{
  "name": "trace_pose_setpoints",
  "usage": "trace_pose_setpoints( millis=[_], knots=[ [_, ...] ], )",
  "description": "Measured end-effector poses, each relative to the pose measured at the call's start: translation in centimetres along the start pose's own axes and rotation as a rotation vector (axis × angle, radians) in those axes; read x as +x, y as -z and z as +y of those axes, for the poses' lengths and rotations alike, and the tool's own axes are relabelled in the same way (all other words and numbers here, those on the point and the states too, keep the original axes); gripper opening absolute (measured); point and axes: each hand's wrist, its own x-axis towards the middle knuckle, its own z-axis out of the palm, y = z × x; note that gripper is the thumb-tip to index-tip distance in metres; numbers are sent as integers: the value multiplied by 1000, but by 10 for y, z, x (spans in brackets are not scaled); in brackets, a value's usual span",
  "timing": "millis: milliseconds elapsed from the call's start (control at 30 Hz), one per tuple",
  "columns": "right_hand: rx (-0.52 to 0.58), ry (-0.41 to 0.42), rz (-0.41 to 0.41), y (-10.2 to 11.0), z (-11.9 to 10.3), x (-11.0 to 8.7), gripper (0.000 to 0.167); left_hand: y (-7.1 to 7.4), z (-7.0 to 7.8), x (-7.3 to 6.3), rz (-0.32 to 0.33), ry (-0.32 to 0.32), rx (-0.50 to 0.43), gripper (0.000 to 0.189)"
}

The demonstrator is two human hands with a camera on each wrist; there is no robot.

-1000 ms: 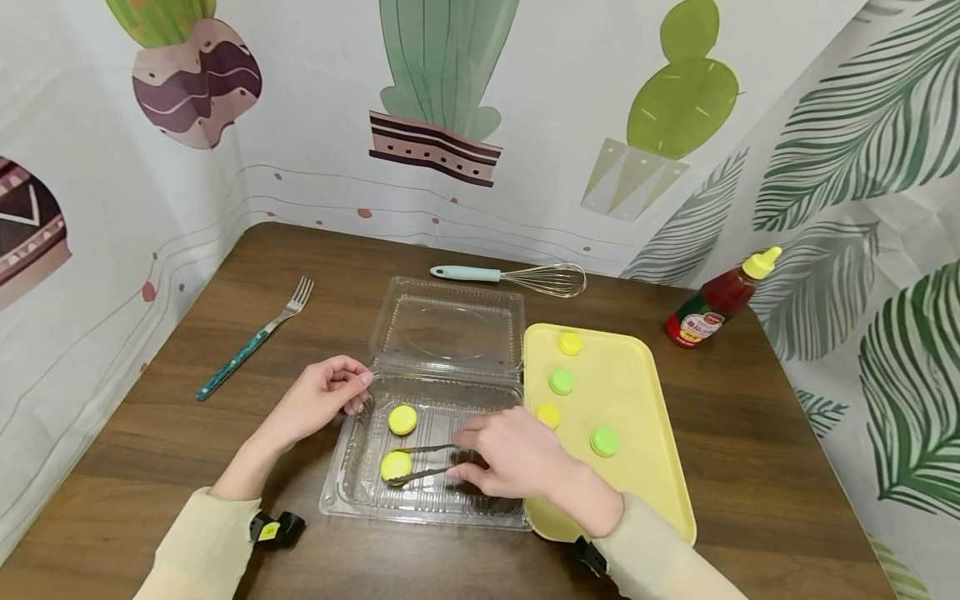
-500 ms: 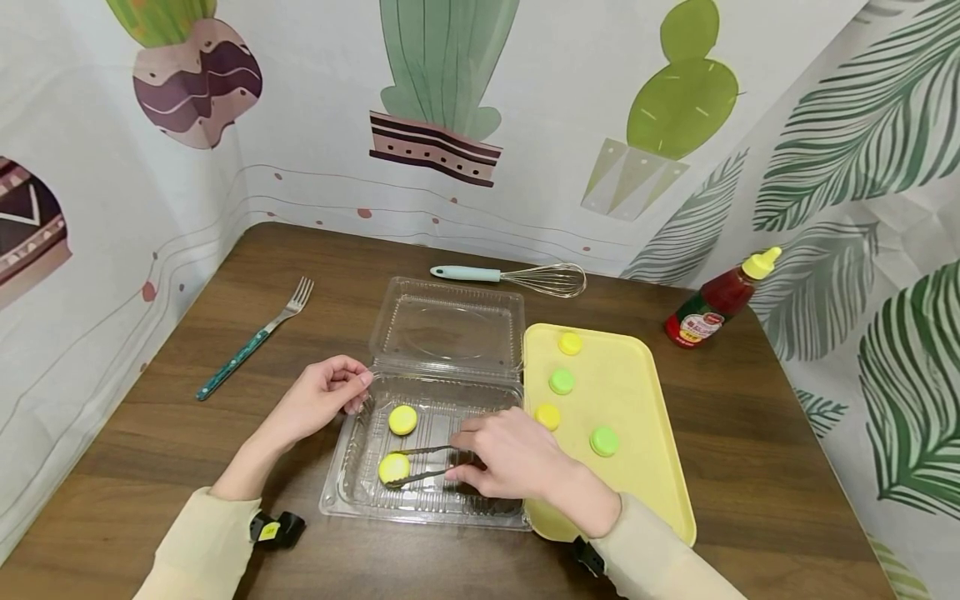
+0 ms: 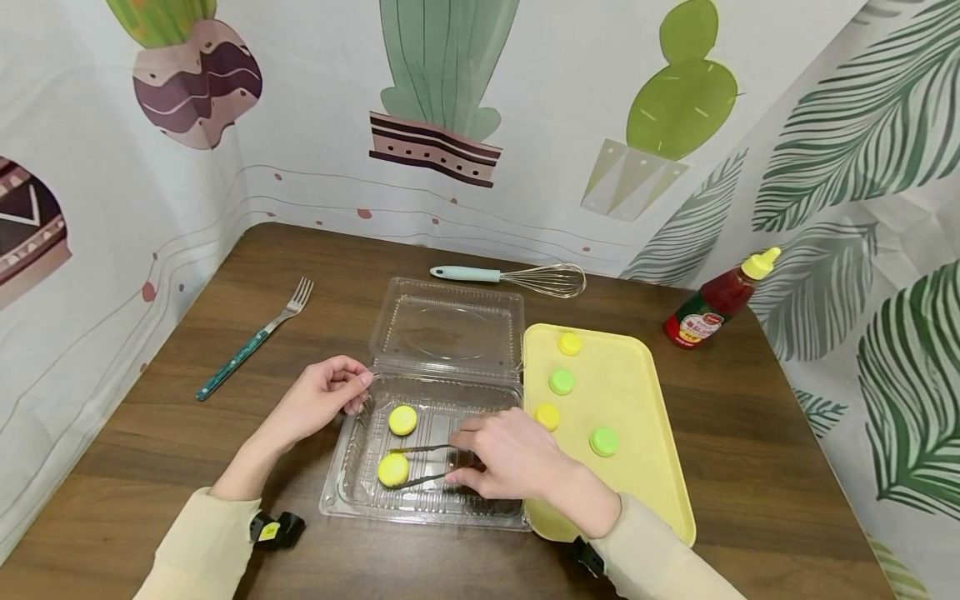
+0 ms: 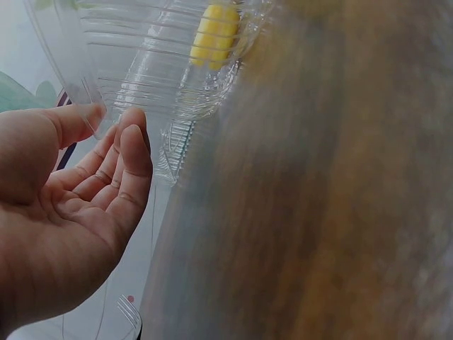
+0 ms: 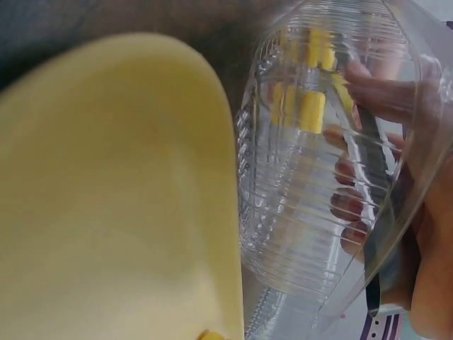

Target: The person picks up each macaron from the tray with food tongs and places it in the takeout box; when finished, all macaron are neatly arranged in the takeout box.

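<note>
My left hand (image 3: 322, 396) pinches the left rim of a clear plastic container (image 3: 348, 500), near the hinge; the left wrist view shows thumb and fingertips at that rim. In my right hand (image 3: 517, 454) is a pair of dark tongs (image 3: 425, 449), held between thumb and fingers. Their two arms stand apart inside the container, tips right at the edges of the nearer yellow macaron (image 3: 393, 471). Behind it sits a second yellow macaron (image 3: 402, 420). Through the clear wall, the right wrist view shows the tongs (image 5: 371, 142) and the fingers around them.
Right against the container lies a yellow tray (image 3: 637, 492), bearing yellow macarons and green macarons (image 3: 603, 442). The container's lid (image 3: 450, 329) is folded back. Beyond it rests a whisk (image 3: 510, 277). A fork (image 3: 255, 340) lies left, a sauce bottle (image 3: 708, 304) stands at the right.
The nearer macaron has shifted slightly left and toward the front. The lower tong tip, which overlapped it before, is now at its edge. My left hand has stayed put.
</note>
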Motion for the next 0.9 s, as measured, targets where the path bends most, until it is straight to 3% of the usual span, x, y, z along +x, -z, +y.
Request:
trace_pose_setpoints(
  millis=[900],
  knots=[
    [39,-57,6,9,4,-9,46,0,2,0,-2,6,7,22]
  ],
)
